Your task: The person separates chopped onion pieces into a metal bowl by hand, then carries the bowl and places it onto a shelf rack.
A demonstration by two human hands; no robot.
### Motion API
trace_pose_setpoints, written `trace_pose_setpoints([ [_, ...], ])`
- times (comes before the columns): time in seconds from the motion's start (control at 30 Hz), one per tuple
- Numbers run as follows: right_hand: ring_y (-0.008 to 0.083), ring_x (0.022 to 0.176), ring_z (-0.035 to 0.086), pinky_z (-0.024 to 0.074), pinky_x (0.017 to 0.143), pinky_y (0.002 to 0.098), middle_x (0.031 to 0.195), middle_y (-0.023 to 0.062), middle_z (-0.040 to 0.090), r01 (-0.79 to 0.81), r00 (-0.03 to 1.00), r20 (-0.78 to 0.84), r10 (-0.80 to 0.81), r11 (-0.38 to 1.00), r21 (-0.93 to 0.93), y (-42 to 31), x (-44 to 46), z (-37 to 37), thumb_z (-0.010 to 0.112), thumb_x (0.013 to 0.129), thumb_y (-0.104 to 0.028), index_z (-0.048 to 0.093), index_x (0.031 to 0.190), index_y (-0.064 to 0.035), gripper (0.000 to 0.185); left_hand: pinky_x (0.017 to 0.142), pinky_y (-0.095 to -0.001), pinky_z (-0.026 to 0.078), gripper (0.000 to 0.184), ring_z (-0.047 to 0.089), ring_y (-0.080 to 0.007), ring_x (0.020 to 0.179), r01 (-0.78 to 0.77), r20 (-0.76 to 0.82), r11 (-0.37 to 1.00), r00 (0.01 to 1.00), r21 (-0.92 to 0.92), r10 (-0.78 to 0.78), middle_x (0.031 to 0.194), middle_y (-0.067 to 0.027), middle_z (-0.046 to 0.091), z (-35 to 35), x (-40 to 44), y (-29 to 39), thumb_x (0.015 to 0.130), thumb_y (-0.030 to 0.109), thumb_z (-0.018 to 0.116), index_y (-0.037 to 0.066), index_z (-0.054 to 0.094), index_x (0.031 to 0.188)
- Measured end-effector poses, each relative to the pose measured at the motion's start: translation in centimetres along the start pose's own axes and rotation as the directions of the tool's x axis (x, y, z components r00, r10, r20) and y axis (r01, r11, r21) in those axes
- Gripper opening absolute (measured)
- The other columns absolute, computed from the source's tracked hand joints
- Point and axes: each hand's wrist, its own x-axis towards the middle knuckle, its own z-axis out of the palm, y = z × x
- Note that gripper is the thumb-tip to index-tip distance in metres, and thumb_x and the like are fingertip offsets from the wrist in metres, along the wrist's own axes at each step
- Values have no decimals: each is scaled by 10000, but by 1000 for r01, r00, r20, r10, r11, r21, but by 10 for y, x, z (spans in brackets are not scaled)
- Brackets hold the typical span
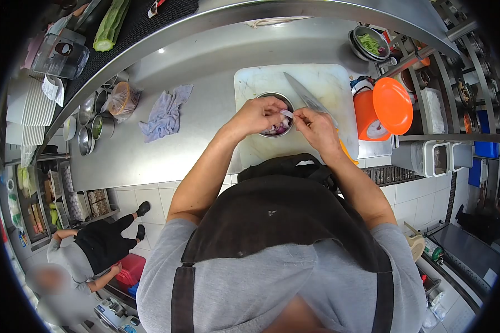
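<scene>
A metal bowl (pixel 274 133) with pieces of purple-and-white onion (pixel 278 129) stands on the white cutting board (pixel 294 145). Over the bowl, my left hand (pixel 259 115) has its fingers bent and pinched on a pale onion piece (pixel 286 113). The fingertips of my right hand (pixel 316 129) close on the other end of that piece, at the bowl's right edge. A large knife (pixel 306 93) lies across the board behind my right hand, its handle partly hidden by my right wrist.
A crumpled cloth (pixel 168 112) and small metal bowls (pixel 101 127) lie to the left. An orange scale (pixel 368 114) stands right of the board, below a bowl of cut greens (pixel 370 44). Another person (pixel 97 244) is at the lower left.
</scene>
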Motion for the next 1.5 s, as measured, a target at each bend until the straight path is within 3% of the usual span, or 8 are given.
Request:
trace_pose_setpoints([
  [0.33,288,766,709,564,662,353,910,154,725,78,995,60,-84,992,96,-20,1,-4,672,901,-140,669,1015,13,191,660,-240,473,197,601,-90,750,38,-9,950,999,-309,-43,850,-41,688,5,-7,0,984,99,571,10,672,1127],
  [0.6,209,764,714,553,688,324,935,138,734,-187,967,223,123,937,296,-21,2,-5,652,907,-121,663,1097,8,230,667,-242,459,207,586,-95,729,52,57,884,998,-465,-28,842,-42,679,1,-9,-7,985,106,579,6,669,1142],
  [0.9,175,680,686,526,633,314,880,117,721,-190,981,64,181,966,176,5,7,-2,638,892,-92,660,1079,19,219,756,-267,524,279,649,-115,822,-61,-30,954,998,-294,55,942,-60,710,-2,-1,-8,938,54,617,19,666,1210],
  [0.97,142,689,670,497,604,273,877,82,706,-227,974,77,215,950,213,18,6,-4,635,913,-94,647,1089,15,208,802,-287,545,321,669,-134,862,-34,-200,973,976,227,81,994,-87,722,-10,-1,-11,899,26,628,17,663,1217],
  [1.23,107,723,665,487,578,232,906,54,707,-397,915,77,397,846,356,32,1,-8,601,951,-103,623,1162,13,241,810,-301,550,332,684,-164,878,-65,-264,976,957,207,119,1033,-106,724,-8,-4,-13,886,22,625,29,663,1216],
  [1.33,197,758,699,530,643,317,932,125,727,-344,928,-34,371,889,303,61,-8,-2,599,913,-82,657,1146,8,257,809,-299,549,322,683,-164,880,-80,-259,979,957,190,128,1029,-103,722,-3,-3,-16,891,29,628,28,664,1210],
  [1.4,281,805,701,540,702,368,986,183,711,-141,990,-51,132,930,-339,72,-17,-11,623,873,-56,663,1157,2,293,808,-296,547,313,682,-163,883,-78,-253,978,959,194,127,1028,-101,721,1,-6,-13,894,33,630,25,666,1205],
  [1.5,355,792,672,530,746,427,945,202,685,-202,959,-227,169,970,-132,74,-29,-28,670,836,-85,679,1117,1,294,798,-285,543,296,682,-163,880,-69,-223,981,969,180,109,1015,-103,722,14,-20,-10,898,41,635,21,671,1191],
])
